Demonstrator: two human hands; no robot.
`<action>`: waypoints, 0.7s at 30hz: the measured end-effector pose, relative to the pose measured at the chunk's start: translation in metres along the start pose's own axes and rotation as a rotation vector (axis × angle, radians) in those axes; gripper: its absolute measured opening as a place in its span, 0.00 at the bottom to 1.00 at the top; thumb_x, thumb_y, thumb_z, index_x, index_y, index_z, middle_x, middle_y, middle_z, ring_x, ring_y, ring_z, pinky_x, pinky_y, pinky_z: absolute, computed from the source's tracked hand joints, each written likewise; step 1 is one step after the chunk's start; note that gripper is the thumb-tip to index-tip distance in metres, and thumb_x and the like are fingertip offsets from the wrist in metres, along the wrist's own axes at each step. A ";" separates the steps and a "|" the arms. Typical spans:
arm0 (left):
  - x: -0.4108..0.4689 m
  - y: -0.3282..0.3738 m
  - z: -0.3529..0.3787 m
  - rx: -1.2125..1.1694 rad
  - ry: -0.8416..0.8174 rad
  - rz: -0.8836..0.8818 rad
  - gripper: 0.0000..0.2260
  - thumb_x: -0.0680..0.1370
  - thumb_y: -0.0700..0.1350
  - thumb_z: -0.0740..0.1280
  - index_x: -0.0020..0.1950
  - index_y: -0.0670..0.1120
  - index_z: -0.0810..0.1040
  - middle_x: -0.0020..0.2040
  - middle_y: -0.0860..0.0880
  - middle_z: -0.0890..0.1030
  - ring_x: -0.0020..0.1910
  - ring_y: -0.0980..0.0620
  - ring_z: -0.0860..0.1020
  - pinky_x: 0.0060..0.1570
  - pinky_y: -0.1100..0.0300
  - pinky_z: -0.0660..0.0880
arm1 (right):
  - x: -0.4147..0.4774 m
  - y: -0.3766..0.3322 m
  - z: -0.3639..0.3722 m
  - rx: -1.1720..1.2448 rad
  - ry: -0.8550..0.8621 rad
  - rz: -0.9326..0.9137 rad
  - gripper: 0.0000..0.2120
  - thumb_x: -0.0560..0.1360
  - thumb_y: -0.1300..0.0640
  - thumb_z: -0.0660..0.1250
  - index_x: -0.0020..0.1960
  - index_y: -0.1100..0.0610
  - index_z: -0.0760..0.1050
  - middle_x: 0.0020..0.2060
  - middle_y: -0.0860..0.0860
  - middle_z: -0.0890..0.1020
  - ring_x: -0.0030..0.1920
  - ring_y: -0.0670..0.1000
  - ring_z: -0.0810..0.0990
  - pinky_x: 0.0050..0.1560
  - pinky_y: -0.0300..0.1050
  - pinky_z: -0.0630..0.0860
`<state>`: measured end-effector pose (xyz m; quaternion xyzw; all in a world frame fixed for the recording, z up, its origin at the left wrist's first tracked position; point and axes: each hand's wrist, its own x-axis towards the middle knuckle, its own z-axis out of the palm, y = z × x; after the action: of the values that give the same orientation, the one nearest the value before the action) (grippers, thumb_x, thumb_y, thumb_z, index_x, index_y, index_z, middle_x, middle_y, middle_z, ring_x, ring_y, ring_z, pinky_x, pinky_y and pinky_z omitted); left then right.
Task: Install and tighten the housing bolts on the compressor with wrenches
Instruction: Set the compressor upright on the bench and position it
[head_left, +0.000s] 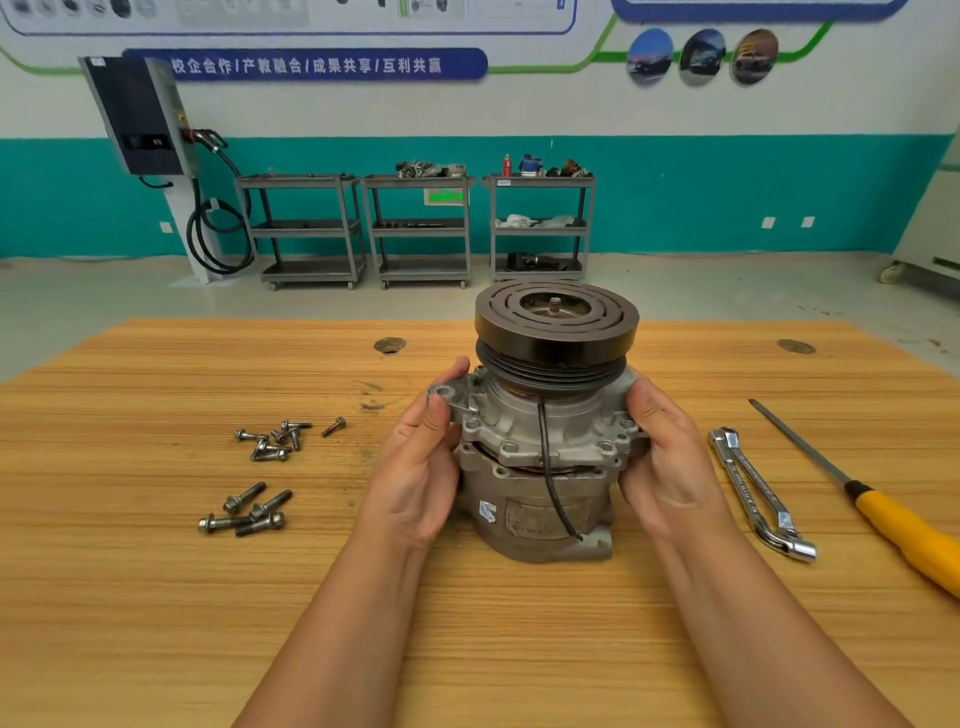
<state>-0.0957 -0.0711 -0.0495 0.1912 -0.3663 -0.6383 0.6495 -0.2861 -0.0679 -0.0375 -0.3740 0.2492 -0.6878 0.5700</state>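
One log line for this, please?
left hand: holds compressor | right hand: holds compressor | bolts: loose on table | wrench: on table

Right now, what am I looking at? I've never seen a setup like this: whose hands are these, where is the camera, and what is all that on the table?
There is no robot here. A person works with bare hands, and the single picture comes from a camera worn on their head, looking forward and down. The left hand and right hand hold a compressor by its sides. It is a grey metal machine part with a black pulley on top, standing upright on a wooden table. To its left lie loose bolts in two small heaps. To its right lie wrenches and a yellow-handled tool, neither touched. Metal carts stand by the far wall.
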 end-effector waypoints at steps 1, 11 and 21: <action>0.000 0.000 0.000 -0.002 0.007 -0.002 0.16 0.71 0.47 0.66 0.57 0.43 0.79 0.50 0.46 0.84 0.51 0.51 0.82 0.49 0.59 0.79 | -0.001 0.000 0.001 0.001 -0.003 -0.001 0.18 0.72 0.57 0.64 0.60 0.62 0.76 0.56 0.59 0.81 0.57 0.57 0.80 0.57 0.49 0.78; -0.002 -0.001 0.000 -0.036 -0.011 -0.017 0.15 0.74 0.44 0.61 0.59 0.43 0.77 0.50 0.46 0.85 0.51 0.51 0.82 0.52 0.59 0.79 | -0.004 0.000 0.002 -0.017 -0.010 -0.008 0.20 0.72 0.58 0.64 0.62 0.63 0.74 0.55 0.58 0.81 0.58 0.57 0.80 0.58 0.49 0.77; -0.001 -0.003 -0.002 -0.021 -0.003 -0.002 0.14 0.74 0.45 0.62 0.57 0.44 0.79 0.50 0.46 0.84 0.51 0.51 0.82 0.52 0.57 0.79 | -0.007 0.001 0.002 -0.027 -0.054 -0.035 0.18 0.72 0.57 0.64 0.61 0.62 0.75 0.52 0.56 0.83 0.55 0.55 0.81 0.56 0.48 0.78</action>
<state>-0.0968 -0.0705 -0.0532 0.1838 -0.3604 -0.6429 0.6503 -0.2834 -0.0612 -0.0393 -0.4045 0.2364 -0.6837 0.5594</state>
